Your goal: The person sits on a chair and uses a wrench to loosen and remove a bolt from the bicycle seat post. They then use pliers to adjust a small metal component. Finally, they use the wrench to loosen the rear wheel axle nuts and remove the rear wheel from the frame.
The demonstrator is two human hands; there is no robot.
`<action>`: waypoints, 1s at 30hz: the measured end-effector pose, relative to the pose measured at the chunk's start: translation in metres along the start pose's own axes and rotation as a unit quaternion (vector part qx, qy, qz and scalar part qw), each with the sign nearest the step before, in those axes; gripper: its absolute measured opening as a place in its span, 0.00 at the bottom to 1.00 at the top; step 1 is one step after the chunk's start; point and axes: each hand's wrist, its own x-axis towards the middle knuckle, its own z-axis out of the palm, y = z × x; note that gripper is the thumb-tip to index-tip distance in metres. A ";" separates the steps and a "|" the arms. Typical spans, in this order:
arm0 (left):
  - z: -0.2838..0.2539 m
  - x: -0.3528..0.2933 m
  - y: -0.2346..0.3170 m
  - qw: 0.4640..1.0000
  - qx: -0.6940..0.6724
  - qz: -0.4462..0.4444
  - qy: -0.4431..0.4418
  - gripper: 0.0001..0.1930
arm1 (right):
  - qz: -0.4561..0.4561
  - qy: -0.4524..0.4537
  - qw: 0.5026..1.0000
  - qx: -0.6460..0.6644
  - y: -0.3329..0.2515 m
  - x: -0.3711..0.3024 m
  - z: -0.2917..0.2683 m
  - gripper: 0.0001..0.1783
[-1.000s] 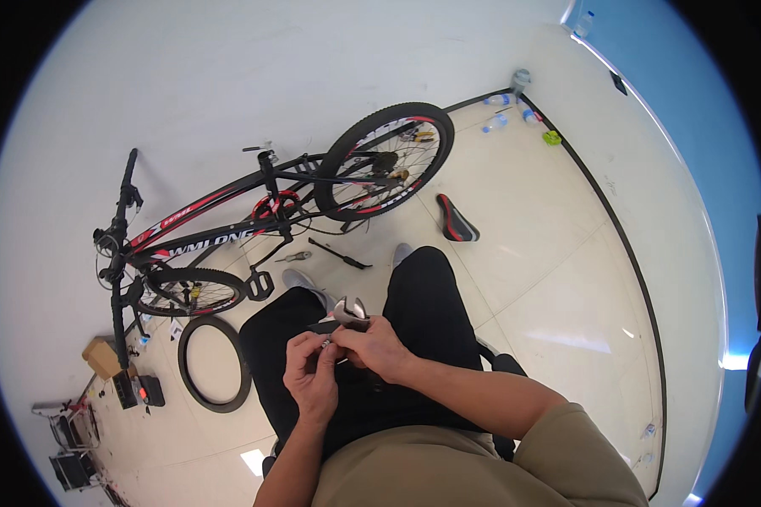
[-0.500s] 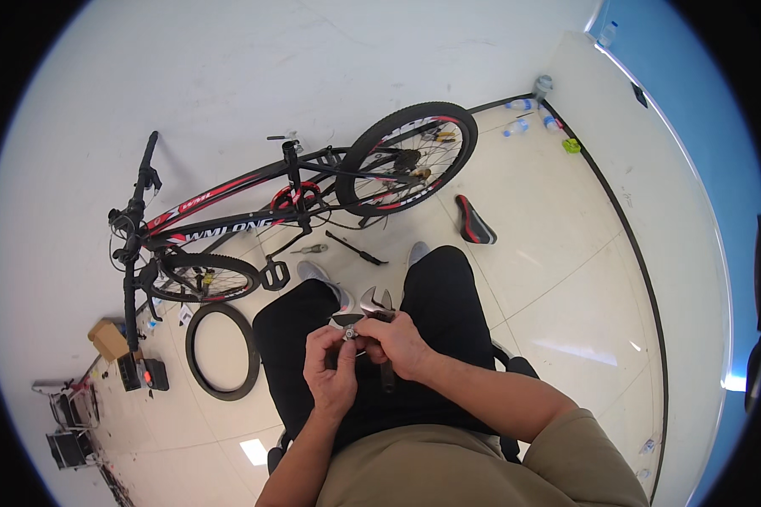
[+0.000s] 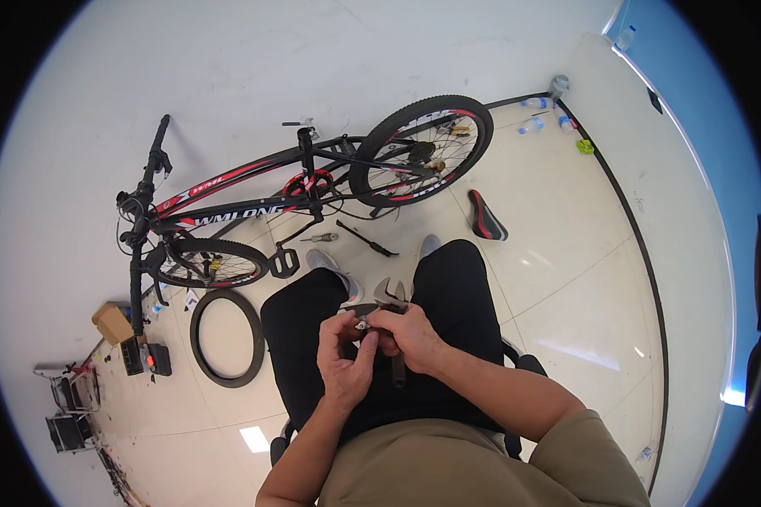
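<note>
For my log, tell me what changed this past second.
The view swung, sliding the bicycle and saddle rightward in frame; both stayed put. More of the wrench handle shows below the right hand. The left hand still holds a small metal part. Nothing was let go.

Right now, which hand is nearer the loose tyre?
Left. The left hand is just rightward of the loose tyre; the right hand is farther rightward.

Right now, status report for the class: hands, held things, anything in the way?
Left hand pinching small metal part. Right hand holding adjustable wrench. Nothing seen blocking the hands; bicycle saddle on floor, well apart.
</note>
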 end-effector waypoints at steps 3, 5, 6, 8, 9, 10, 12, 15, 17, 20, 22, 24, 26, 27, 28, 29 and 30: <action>-0.004 -0.001 -0.009 1.000 0.021 0.004 -0.007 0.14 | 0.004 -0.001 1.000 0.006 0.006 0.004 -0.004 0.08; -0.004 0.001 -0.011 0.999 0.028 0.037 -0.027 0.17 | 0.003 0.002 1.000 0.007 0.006 0.003 -0.006 0.09; -0.004 0.003 -0.011 0.997 0.052 0.054 -0.033 0.18 | 0.006 0.003 1.000 0.003 0.005 0.003 -0.007 0.08; -0.003 0.006 -0.008 0.990 0.100 0.087 -0.042 0.19 | 0.013 0.001 1.000 -0.008 0.004 0.003 -0.009 0.08; -0.001 0.007 -0.005 0.994 0.082 0.069 -0.031 0.18 | 0.010 0.008 1.000 -0.010 0.002 0.002 -0.009 0.08; 0.004 0.006 0.000 0.996 0.063 0.052 -0.019 0.18 | 0.008 0.015 1.000 -0.014 -0.001 0.001 -0.008 0.07; 0.007 0.006 0.006 1.000 0.023 0.007 0.017 0.16 | 0.006 0.029 0.999 -0.018 -0.003 0.002 -0.004 0.08; -0.005 0.005 -0.007 0.995 0.089 0.033 0.017 0.14 | 0.010 0.040 0.998 -0.037 0.005 0.006 0.001 0.08; -0.006 0.009 -0.004 0.994 0.090 0.062 0.021 0.10 | 0.021 0.035 0.998 -0.044 0.007 0.008 -0.003 0.08; -0.006 0.017 0.003 0.993 0.087 0.076 -0.005 0.13 | 0.015 0.061 0.998 -0.018 0.000 0.004 0.000 0.07; -0.008 0.015 -0.001 0.997 0.056 0.058 -0.017 0.14 | 0.011 0.055 0.998 -0.030 0.002 0.005 -0.001 0.06; -0.009 0.011 0.000 0.999 0.022 0.032 -0.027 0.15 | 0.015 0.046 0.998 -0.036 0.005 0.005 -0.004 0.05; -0.015 0.006 0.010 1.000 0.000 -0.001 -0.013 0.15 | 0.010 0.042 0.998 -0.051 0.010 0.008 -0.003 0.04; -0.015 0.004 0.012 1.000 -0.014 -0.019 -0.011 0.15 | 0.012 0.052 0.997 -0.051 0.009 0.007 -0.003 0.04; -0.015 0.004 0.013 0.999 -0.008 -0.030 -0.014 0.13 | 0.008 0.054 0.997 -0.057 0.009 0.006 -0.003 0.04; -0.014 0.004 0.009 1.000 0.013 0.004 -0.007 0.12 | 0.003 0.055 0.996 -0.064 0.008 0.005 -0.003 0.05; -0.013 0.004 0.003 0.999 0.036 0.035 -0.003 0.11 | 0.006 0.038 0.997 -0.060 0.010 0.007 -0.008 0.05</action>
